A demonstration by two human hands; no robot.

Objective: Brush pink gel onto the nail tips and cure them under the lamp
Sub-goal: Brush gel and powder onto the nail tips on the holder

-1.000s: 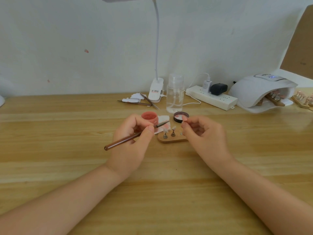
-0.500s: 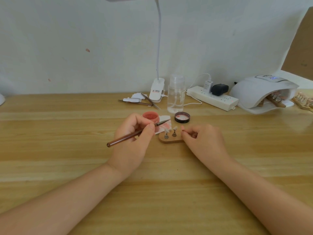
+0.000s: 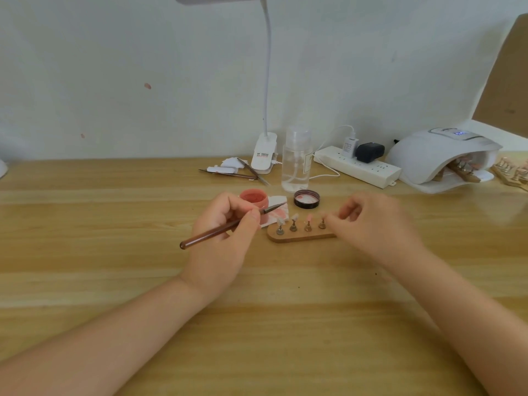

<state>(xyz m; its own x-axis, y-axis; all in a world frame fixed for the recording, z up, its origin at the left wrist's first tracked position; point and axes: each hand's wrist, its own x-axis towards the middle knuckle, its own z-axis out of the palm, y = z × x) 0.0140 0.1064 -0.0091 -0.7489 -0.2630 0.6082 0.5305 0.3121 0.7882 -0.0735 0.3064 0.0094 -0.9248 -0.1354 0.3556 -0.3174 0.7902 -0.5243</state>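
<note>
Head view, from the grip outward: left hand (image 3: 220, 238) clenched round the brown brush (image 3: 228, 226), pinched between thumb and forefinger close to the ferrule, bristles aimed right and far, over the stained white wipe (image 3: 275, 212). Right hand (image 3: 374, 224) blurred, fingers loosely curled at the right end of the wooden holder (image 3: 300, 237); whether grasping anything, cannot tell. Best done, by judgement, with the holder steadied by that hand, a small load from the pink gel pot (image 3: 253, 198) just beyond the left knuckles, and thin strokes from base to free edge. Nail tips (image 3: 294, 217) upright on small pegs in a row on the holder, mid tabletop (image 3: 85, 224): one pink, the left ones pale. Curing lamp (image 3: 440, 158) far right, another holder already inside.
</note>
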